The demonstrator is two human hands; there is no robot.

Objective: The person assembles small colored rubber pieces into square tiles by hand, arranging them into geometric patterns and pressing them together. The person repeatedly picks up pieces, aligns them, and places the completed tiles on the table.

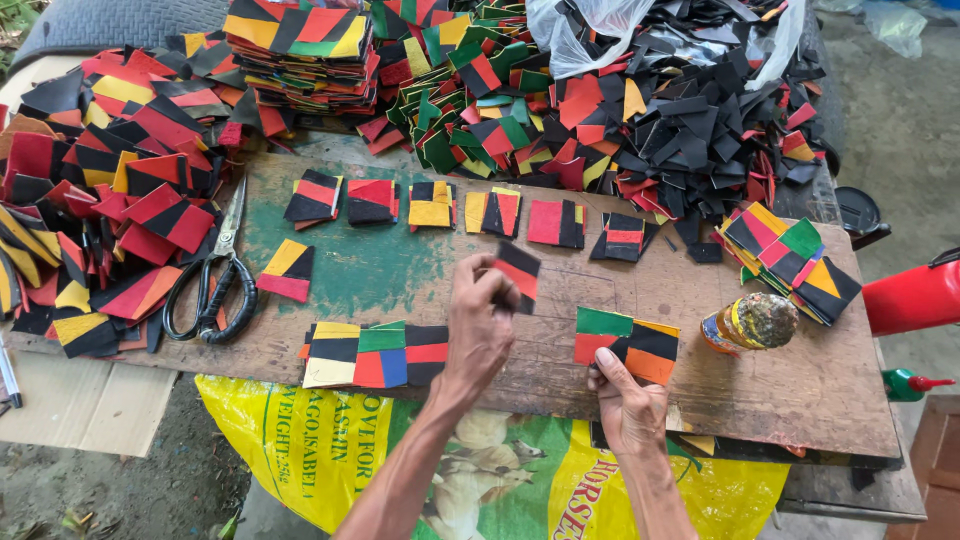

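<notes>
Nearest the camera, a yellow and green printed sack [330, 455] hangs below the front edge of the wooden board [500, 385] that serves as the work surface, and both forearms reach up over it.

At the far left, a loose heap of red, black and yellow squares [95, 220] spills onto the board, close enough to draw from. Beside it lie black-handled scissors [212, 285], blades pointing away, handles toward the person, so they can be picked up without turning. Just right of them sits a single yellow, black and red square [285, 272].

Along the back runs a row of small sorted stacks [470, 210], each set apart from the next, apparently grouped by colour pattern. In front, a joined strip of patches [375, 355] lies flat near the board's front edge.

The left hand [480, 325] is raised above the board, its fingertips pinched on a black and red square [520, 272] held upright by one corner, seemingly to see its face. The right hand [628, 405] rests at the board's edge, thumb and fingers closed on the lower edge of a multicoloured patch piece [625, 343], pressing it flat so it stays put.

Further right a glue-crusted bottle [752, 322] lies within reach of that hand, then a fanned stack of squares [795, 260], and off the board a red container [915, 295].
</notes>
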